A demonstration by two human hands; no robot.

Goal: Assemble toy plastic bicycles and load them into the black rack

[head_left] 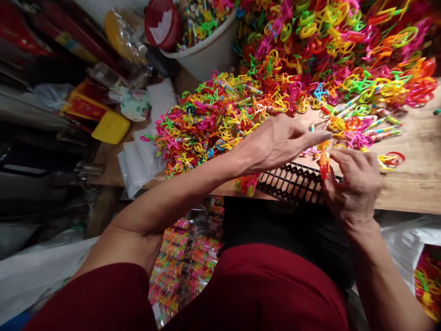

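Observation:
My left hand [280, 142] reaches over the front of the toy heap, thumb stretched to the right, fingers bent and partly hidden. A small pale tip [312, 128] shows by its fingers; what they hold is not clear. Between the thumb and fingers of my right hand [360, 181] is a small orange and red plastic toy piece [324, 164], upright, just below the left thumb. A black slotted rack [292, 181] lies under both hands at the table's front edge. Pink and red pieces [251, 184] rest at its left end.
A large heap of bright plastic toys [310, 50] covers the back of the wooden table [409, 188]. Thin patterned sticks [386, 133] lie right. Behind stand a white tub [206, 50] and red basket [163, 25]. Clear bags [138, 158] lie left; packed toys [186, 257] sit below.

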